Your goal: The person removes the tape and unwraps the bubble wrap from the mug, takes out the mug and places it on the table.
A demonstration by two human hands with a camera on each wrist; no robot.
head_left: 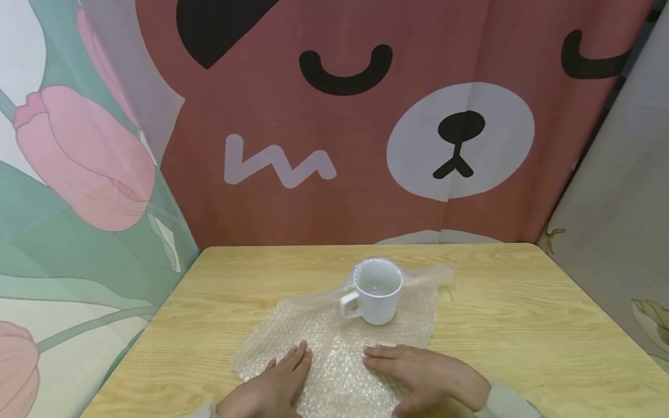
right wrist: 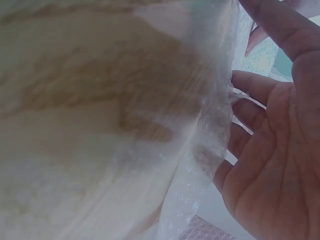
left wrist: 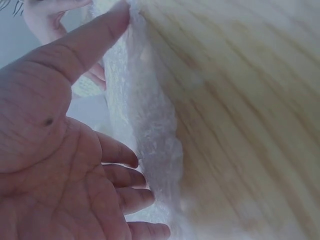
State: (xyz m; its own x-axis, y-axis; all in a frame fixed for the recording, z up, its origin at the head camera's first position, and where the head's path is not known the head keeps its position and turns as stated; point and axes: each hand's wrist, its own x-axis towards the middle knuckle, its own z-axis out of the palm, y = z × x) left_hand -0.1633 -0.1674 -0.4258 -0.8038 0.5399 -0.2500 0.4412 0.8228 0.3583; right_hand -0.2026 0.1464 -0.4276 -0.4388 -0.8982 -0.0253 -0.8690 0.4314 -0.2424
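Note:
A white mug (head_left: pixel 380 299) stands upright on a sheet of clear bubble wrap (head_left: pixel 334 371), toward its far side, handle pointing left. Both hands lie on the near part of the sheet, one on each side. With fingers stretched forward, my left hand (head_left: pixel 274 383) rests on the left part of the wrap. My right hand (head_left: pixel 418 371) reaches in from the right, its straight fingers on the wrap below the mug. In the left wrist view, the fingertips meet the bubble wrap (left wrist: pixel 152 115). The right wrist view shows fingers against the bubble wrap (right wrist: pixel 210 135) edge.
The wooden table (head_left: pixel 522 313) extends to both sides of the wrap. Behind its far edge hangs a curtain (head_left: pixel 261 215) printed with a bear face. A tulip-patterned curtain (head_left: pixel 89 249) borders the left side, and a pale curtain (head_left: pixel 611 232) the right.

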